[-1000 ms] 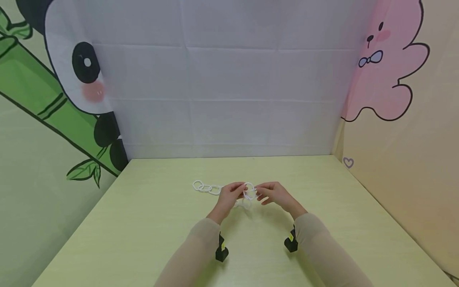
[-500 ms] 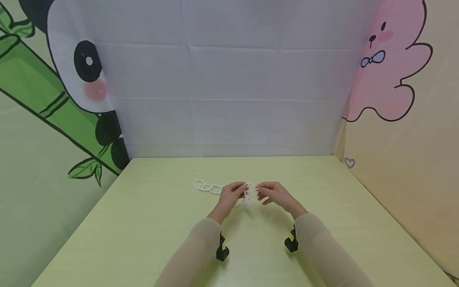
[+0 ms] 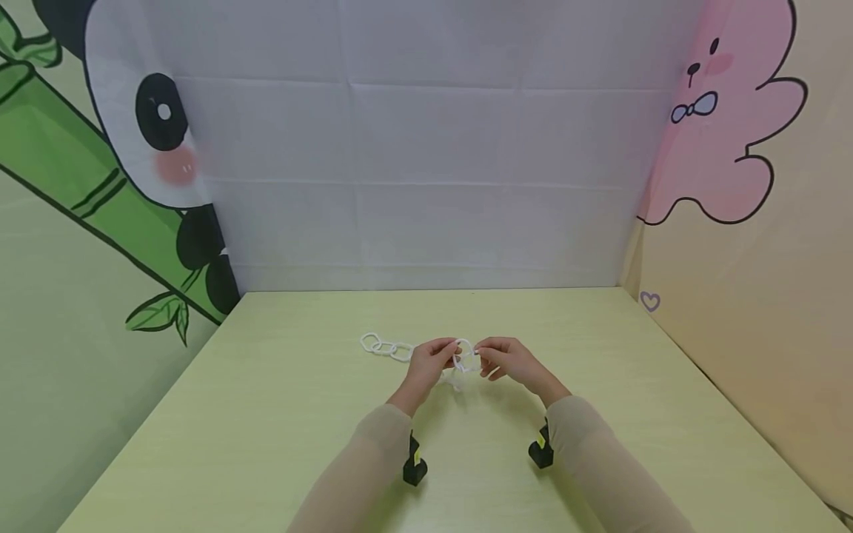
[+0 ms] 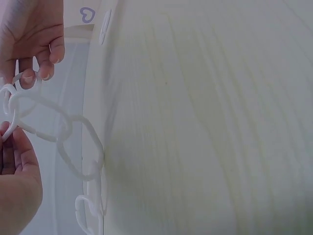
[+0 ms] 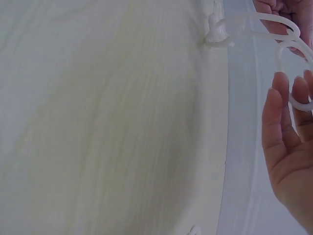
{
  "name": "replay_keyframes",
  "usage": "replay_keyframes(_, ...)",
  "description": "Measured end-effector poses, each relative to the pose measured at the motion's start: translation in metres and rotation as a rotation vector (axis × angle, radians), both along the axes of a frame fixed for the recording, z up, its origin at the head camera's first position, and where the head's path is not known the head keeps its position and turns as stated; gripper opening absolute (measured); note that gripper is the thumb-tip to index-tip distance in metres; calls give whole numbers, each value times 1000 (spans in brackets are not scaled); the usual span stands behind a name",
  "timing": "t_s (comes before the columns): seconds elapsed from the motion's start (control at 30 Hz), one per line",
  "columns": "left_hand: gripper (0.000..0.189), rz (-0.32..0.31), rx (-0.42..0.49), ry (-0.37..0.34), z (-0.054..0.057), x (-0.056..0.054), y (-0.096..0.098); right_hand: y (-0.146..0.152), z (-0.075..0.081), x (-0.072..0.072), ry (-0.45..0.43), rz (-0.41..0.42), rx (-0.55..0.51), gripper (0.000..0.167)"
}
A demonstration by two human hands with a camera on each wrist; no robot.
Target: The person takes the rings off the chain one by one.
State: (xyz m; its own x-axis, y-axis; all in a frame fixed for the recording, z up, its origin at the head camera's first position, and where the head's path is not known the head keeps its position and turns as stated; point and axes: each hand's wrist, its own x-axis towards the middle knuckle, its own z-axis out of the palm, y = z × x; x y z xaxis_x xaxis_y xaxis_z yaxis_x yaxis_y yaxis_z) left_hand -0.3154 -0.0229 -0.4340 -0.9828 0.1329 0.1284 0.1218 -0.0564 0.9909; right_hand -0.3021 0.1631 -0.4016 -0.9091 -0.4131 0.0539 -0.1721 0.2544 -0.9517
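A chain of white plastic links (image 3: pixel 385 349) lies partly on the table and runs behind my left hand (image 3: pixel 426 368). Thumb and fingers of that hand pinch one raised link (image 4: pixel 41 100), from which further chain links (image 4: pixel 100 147) hang to the tabletop. Opposite it, my right hand (image 3: pixel 509 359) holds another white link (image 5: pixel 299 106) between thumb and fingers, close against the left one. In the right wrist view the two links cross or touch; whether they are joined I cannot tell. Fingers cover part of both.
The pale yellow table (image 3: pixel 266 429) reaches back to a white cloth wall (image 3: pixel 426 185). Printed side panels stand left and right. A small white piece (image 4: pixel 104 27) lies near the table's edge in the left wrist view. Black wrist cameras (image 3: pixel 415 468) hang under both sleeves.
Both hands stay in nearly the same place. The link at the right fingertips has turned slightly, and the hanging links below have shifted a little.
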Motion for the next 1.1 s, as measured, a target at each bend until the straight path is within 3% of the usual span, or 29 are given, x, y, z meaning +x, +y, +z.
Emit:
replay_keyframes(0.17, 27, 17, 3, -10, 0, 1, 0, -2, 7, 6, -7, -13, 1, 25)
replay_keyframes(0.5, 28, 9, 14, -24, 5, 5, -1, 2, 5, 7, -12, -56, -6, 27)
replay_keyframes(0.7, 26, 12, 17, -26, 7, 6, -1, 9, -14, -7, -4, -80, 6, 29)
replay_keyframes(0.77, 26, 20, 26, -28, 2, 2, 0, 11, -21, -12, -2, -96, 18, 30)
replay_keyframes(1.1, 29, 3, 36, -25, 0, 1, -2, 20, -25, -15, -16, -199, 72, 30)
